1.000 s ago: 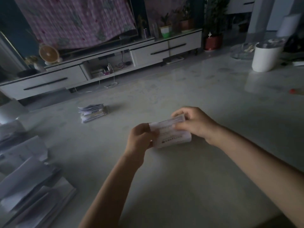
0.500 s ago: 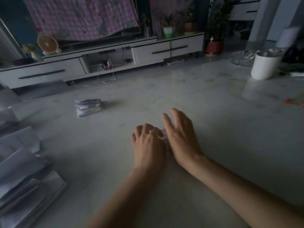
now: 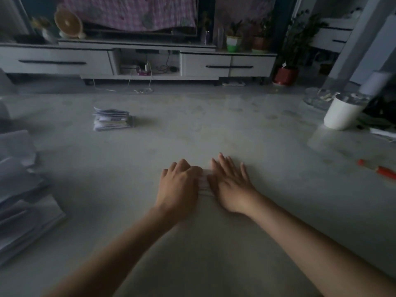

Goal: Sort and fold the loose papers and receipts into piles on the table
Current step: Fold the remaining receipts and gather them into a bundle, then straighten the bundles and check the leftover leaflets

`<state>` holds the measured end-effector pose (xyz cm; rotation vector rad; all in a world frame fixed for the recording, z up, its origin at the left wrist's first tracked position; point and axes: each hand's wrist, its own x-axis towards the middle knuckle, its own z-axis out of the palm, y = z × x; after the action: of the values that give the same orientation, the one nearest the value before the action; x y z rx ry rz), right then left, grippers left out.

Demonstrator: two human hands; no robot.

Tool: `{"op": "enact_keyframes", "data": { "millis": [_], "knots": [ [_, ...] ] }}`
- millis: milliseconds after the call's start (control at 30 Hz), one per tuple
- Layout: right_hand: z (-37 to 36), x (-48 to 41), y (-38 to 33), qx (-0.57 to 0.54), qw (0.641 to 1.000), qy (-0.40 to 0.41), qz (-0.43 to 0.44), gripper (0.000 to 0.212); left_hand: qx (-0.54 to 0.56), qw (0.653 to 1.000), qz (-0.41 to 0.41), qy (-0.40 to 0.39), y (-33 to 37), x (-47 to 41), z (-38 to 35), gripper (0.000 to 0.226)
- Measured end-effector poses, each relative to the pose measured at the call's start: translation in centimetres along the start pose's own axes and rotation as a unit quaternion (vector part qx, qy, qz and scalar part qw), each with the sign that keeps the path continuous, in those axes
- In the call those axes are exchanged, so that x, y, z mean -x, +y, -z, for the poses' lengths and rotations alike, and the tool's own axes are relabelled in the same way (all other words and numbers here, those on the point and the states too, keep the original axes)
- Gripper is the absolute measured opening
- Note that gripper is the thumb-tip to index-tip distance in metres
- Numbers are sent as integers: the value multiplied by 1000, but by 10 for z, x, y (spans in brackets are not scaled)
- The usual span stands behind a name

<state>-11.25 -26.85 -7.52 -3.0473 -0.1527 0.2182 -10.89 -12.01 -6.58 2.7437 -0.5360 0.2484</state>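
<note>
Head view: folded receipt (image 3: 205, 181), lifted a second ago, now lies flat on the table (image 3: 214, 243) toward its front edge. Left hand (image 3: 179, 185) presses it with curled fingers; right hand (image 3: 232, 185) presses flat, fingers spread. Loose papers (image 3: 21, 200) at left edge, orange pen (image 3: 381, 169) at right edge, sorted pile (image 3: 111, 119) farther back left, white container (image 3: 342, 113) far right. TV cabinet (image 3: 227, 65) beyond.

Dim, grainy, soft wide-angle edges

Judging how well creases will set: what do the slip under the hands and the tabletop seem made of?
Slip: thin matte white paper, layered folded edges visible; probably a receipt, though mostly hidden. Tabletop: hard, glossy, pale grey with cloudy mottling, and it mirrors the white canister; polished stone or a stone-look slab, which one is unclear.
</note>
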Motion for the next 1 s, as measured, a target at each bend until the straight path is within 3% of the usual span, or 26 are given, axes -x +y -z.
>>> {"op": "enact_keyframes", "data": {
  "millis": [100,233,300,367,433,500,600,700,800,867,1000],
  "knots": [
    [8,-1,-4,21,999,-30,-17,56,-52,995,1,-83,4,-10,11,47],
    [11,-4,-9,109,992,-11,-64,57,-60,977,18,-203,18,-36,33,41],
    [3,-2,-12,130,982,124,-62,56,-90,954,18,-285,18,-57,42,30],
    [-1,3,-13,135,969,201,-47,47,-88,931,37,-351,14,-73,43,20],
    [-14,2,-11,53,969,240,-7,27,-87,907,76,-405,12,-83,40,22],
    [-10,6,-10,-18,959,282,34,26,-111,905,72,-404,17,-88,42,22],
    [13,0,-5,-61,979,195,0,32,-83,919,84,-375,16,-87,36,52],
    [46,-9,0,-116,993,-12,-29,47,-43,922,91,-373,11,-80,39,46],
    [67,-12,-3,-142,981,-128,-39,56,-23,926,80,-367,10,-78,40,51],
    [67,-13,-4,-117,980,-157,-36,50,-23,925,69,-373,8,-78,36,57],
    [64,-17,-3,-109,990,-92,-19,41,-34,946,36,-320,4,-70,38,53]
  ]
}}
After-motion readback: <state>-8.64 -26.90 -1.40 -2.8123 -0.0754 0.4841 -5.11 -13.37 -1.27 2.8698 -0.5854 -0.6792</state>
